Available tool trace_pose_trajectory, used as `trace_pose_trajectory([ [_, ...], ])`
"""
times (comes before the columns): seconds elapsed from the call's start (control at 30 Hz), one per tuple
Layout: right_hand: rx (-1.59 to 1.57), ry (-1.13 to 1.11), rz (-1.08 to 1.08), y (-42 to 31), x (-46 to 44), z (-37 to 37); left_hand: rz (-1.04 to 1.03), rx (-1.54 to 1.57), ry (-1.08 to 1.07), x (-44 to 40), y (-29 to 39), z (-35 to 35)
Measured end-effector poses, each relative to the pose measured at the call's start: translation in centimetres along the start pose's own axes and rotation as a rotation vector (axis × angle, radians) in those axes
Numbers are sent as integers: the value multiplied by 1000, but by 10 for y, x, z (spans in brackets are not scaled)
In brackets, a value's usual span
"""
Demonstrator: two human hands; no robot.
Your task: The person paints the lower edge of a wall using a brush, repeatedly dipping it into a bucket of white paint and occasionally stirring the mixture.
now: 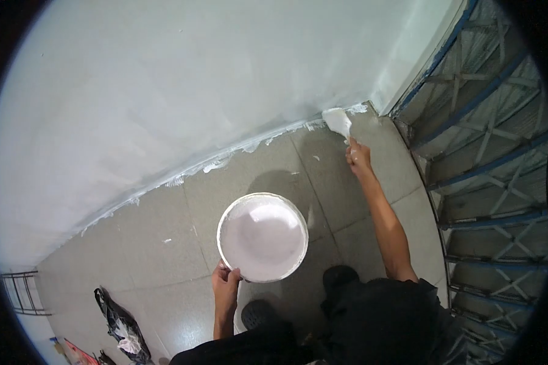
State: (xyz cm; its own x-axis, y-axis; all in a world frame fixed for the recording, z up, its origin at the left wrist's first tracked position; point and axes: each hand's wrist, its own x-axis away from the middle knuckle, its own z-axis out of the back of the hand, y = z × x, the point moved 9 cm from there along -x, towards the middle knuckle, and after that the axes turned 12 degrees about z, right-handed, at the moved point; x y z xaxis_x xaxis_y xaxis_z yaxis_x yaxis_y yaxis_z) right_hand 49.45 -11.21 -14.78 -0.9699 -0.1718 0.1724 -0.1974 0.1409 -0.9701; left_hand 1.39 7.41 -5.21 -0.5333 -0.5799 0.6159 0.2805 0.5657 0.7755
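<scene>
My left hand (226, 286) grips the rim of a round white bucket (262, 238) at its lower left, thumb over the edge. Pale, whitish paint fills part of the bucket. Stretched forward to the right, my right hand (358, 155) is closed round the handle of a paintbrush (338, 121). The brush's wide head is coated in white and meets the foot of the white wall (182, 79), close to the corner. White smears run along the joint between wall and floor.
A folding metal gate (493, 134) with blue bars stands along the right side. Grey floor tiles (158, 243) carry small white spots. A black plastic bag (120, 322) lies at lower left, near a dark metal rack (25, 293). My dark shoes (260, 314) are below the bucket.
</scene>
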Motion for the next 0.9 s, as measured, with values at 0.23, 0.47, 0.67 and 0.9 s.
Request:
trace_pose_trajectory([
  [0.23,191,-11,5,-62,-24,-16,-36,-30,-8,2,6,-4],
  [0.47,8,-120,45,-124,-14,-12,-44,-66,-8,3,6,-1],
  [0.67,-47,-48,209,-131,25,1,-58,-48,-11,-2,1,2],
  [0.9,-132,-75,151,-45,-6,-3,-39,-64,-7,-2,2,3],
])
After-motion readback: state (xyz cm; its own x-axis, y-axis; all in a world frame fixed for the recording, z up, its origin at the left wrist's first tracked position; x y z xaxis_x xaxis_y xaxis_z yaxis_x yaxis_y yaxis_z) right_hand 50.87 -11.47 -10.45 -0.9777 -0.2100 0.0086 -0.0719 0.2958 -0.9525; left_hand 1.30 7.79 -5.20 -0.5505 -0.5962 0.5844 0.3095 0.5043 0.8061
